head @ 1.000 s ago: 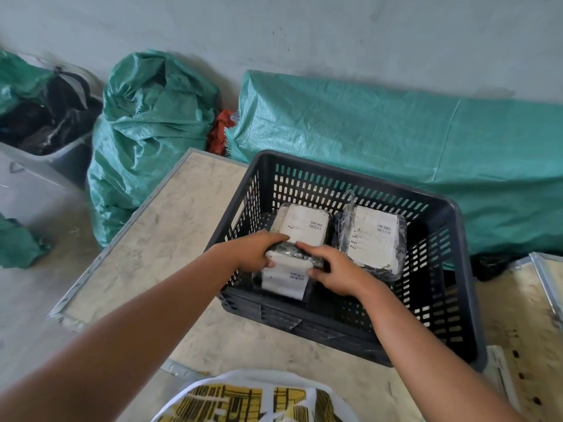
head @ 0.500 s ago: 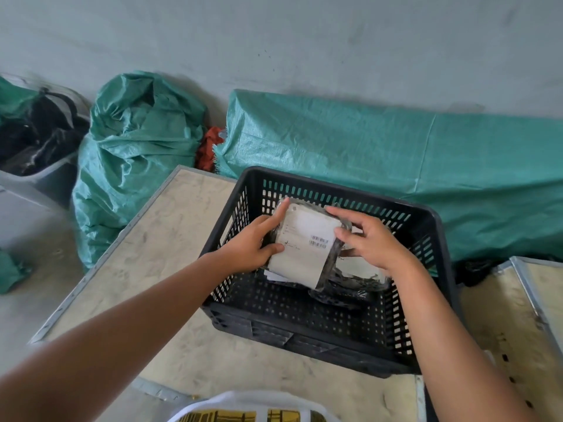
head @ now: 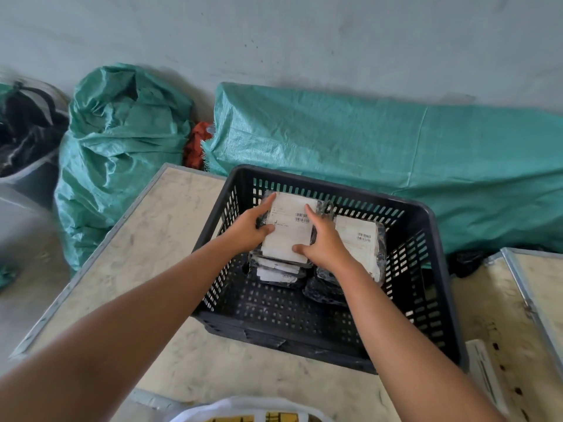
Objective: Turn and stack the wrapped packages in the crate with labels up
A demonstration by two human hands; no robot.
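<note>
My left hand [head: 248, 228] grips the left edge of the top wrapped package [head: 289, 228], thumb pressed onto its white label and fingers reaching up along its side. My right hand [head: 324, 243] clamps the right edge of the same package, index finger laid across the label near the barcode and thumb hooked at the near corner. Both hands are partly closed on it, with the package between them, label facing up. It sits on a stack of packages [head: 275, 271] inside the black crate [head: 426, 300], toward the crate's far left. Just right of my right hand a second pile [head: 358, 239] also shows a label up, and my right wrist covers part of it. Below that wrist lies a dark wrapped bundle [head: 324, 292] on the crate floor. The crate rests on the bench [head: 146, 239]. Beyond my hands, green tarp sacks [head: 365, 138] lie against the wall.
</note>
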